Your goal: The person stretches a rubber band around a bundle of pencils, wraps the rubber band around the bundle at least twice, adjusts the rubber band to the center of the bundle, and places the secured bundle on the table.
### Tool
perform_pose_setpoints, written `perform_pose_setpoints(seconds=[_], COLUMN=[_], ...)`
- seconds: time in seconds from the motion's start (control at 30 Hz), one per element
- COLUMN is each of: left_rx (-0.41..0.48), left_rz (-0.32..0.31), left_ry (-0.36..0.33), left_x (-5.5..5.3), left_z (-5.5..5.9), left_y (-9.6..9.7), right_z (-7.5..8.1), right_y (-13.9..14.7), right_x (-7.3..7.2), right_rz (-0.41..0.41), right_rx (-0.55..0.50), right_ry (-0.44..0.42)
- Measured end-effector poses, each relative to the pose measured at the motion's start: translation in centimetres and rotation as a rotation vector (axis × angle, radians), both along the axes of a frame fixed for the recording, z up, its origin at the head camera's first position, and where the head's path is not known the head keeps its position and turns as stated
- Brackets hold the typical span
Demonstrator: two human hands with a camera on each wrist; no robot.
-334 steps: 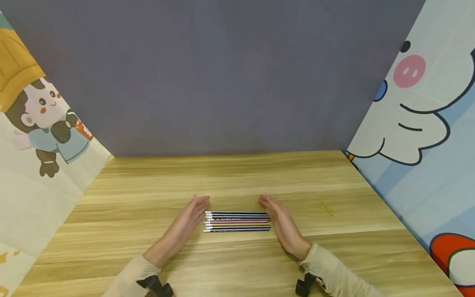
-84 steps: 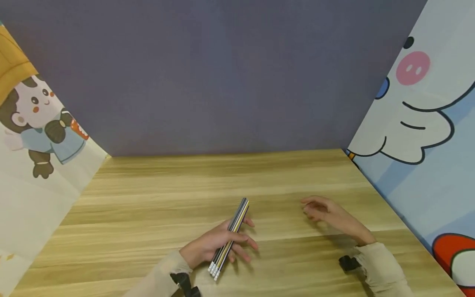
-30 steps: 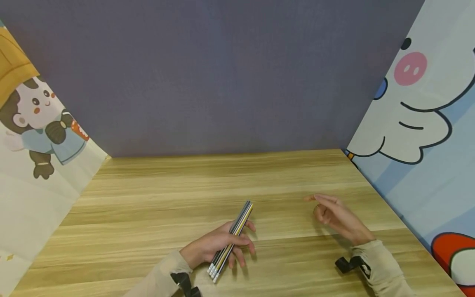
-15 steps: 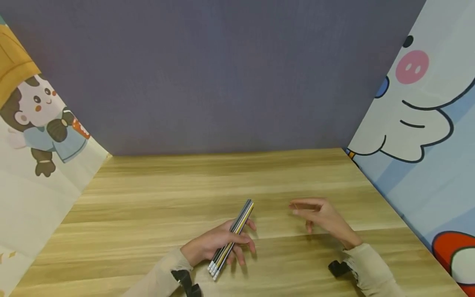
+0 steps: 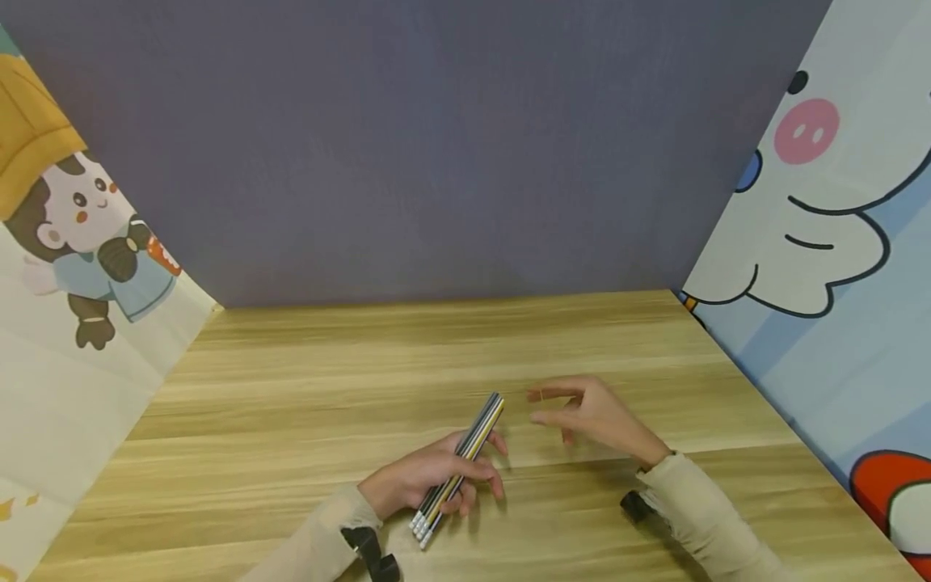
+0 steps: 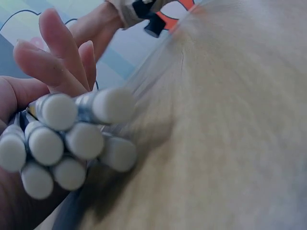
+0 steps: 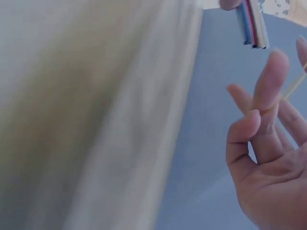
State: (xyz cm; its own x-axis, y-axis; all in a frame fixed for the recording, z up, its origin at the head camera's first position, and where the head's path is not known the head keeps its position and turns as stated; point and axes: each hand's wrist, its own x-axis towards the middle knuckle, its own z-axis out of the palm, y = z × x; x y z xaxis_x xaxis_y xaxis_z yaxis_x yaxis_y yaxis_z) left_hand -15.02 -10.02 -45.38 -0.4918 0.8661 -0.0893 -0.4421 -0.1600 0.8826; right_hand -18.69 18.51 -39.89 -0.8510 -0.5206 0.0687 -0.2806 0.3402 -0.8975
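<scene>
My left hand (image 5: 422,473) grips a bundle of pencils (image 5: 480,428), which slants up and away with the thumb across it. In the left wrist view the white eraser ends (image 6: 58,112) cluster close to the camera, above the table. To the right of the bundle, my right hand (image 5: 592,411) is raised with thumb and fingers spread apart. A thin yellow rubber band (image 7: 294,85) is looped on its fingers and stretched between them in the right wrist view. The pencils' other ends (image 7: 254,28) show beyond those fingers, apart from the band.
Both hands are over a wood-grain table (image 5: 291,388). A grey panel (image 5: 436,162) rises along its far edge. Cartoon-printed sheets border it, one with a child figure (image 5: 94,234) at left, one with a white pig-nosed figure (image 5: 829,226) at right.
The pencils, earlier side by side on the table, are now bundled in my left hand. The rubber band has left the table for my right hand, which has moved left toward the bundle.
</scene>
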Motion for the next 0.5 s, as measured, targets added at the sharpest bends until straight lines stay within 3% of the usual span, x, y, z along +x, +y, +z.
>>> perform_pose_setpoints(seconds=[0.17,0.5], left_rx=[0.005,-0.001], left_rz=[-0.006,-0.069], left_ry=[0.005,0.022], left_x=[-0.1,-0.2], left_z=[-0.1,-0.1], left_y=[0.0,0.0], right_z=[0.9,0.0], right_y=[-2.5,-5.4], right_x=[-0.8,-1.0], right_rz=[0.031,0.075], right_rx=[0.025,0.066], right_ry=[0.039,-0.01])
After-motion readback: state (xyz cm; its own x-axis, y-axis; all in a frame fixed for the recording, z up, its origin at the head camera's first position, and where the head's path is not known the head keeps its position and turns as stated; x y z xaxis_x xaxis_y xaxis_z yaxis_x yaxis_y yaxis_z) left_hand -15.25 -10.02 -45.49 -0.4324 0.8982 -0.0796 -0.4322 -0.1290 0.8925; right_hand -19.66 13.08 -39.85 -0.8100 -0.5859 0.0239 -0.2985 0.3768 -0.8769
